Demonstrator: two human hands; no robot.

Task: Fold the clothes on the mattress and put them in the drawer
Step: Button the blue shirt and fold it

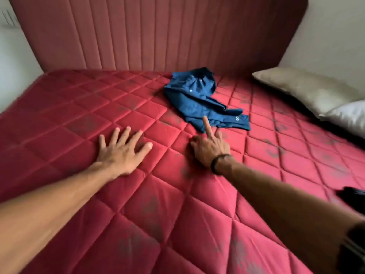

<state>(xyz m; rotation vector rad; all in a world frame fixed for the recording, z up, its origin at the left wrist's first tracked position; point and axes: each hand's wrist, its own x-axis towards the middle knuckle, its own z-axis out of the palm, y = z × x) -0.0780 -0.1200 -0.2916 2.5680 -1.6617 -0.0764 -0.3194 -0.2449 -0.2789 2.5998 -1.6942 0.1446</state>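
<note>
Item: crumpled dark-blue fabric garment, lying on the red quilted mattress toward the far middle. Likely light, soft and limp; best taken at an outer edge or corner.
Left hand: fingers spread, flat on the mattress, holding nothing.
Right hand: one finger extended, its tip at the garment's near edge, the rest curled; grips nothing.
</note>
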